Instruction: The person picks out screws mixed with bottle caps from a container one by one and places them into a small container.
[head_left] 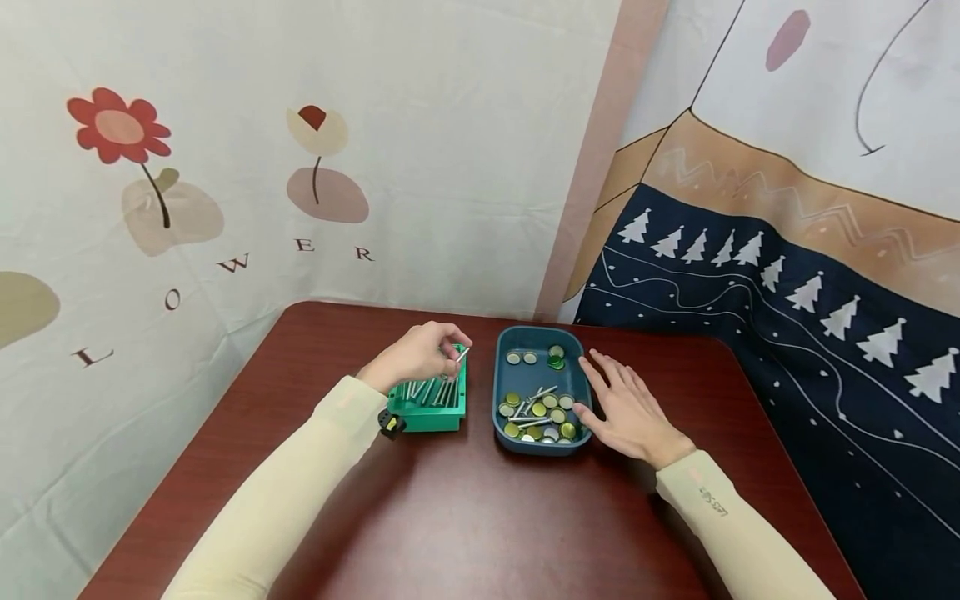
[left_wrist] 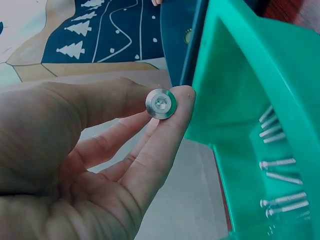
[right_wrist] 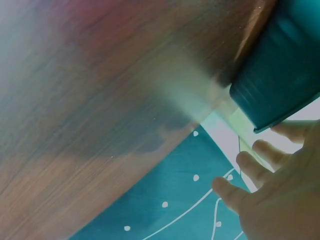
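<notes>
My left hand (head_left: 417,357) pinches a silver bolt (left_wrist: 161,103) between thumb and fingertips, above the green bin (head_left: 427,422). Its round head, with a hex socket, faces the left wrist camera. Inside the bin lie several more silver bolts (left_wrist: 284,198), partly hidden by the hand in the head view. To the right of the bin stands a blue tray (head_left: 528,379). Bottle caps (head_left: 550,402) and several bolts (head_left: 529,422) lie mixed at its near end; a few caps sit at the far end. With fingers spread, my right hand (head_left: 628,412) is at the tray's right rim.
A reddish-brown wooden table (head_left: 480,508) carries both containers, which stand close together with a narrow gap. Behind the table hangs a pale cloth (head_left: 450,167) with printed flowers. A dark blue printed cloth (head_left: 750,375) hangs at the right.
</notes>
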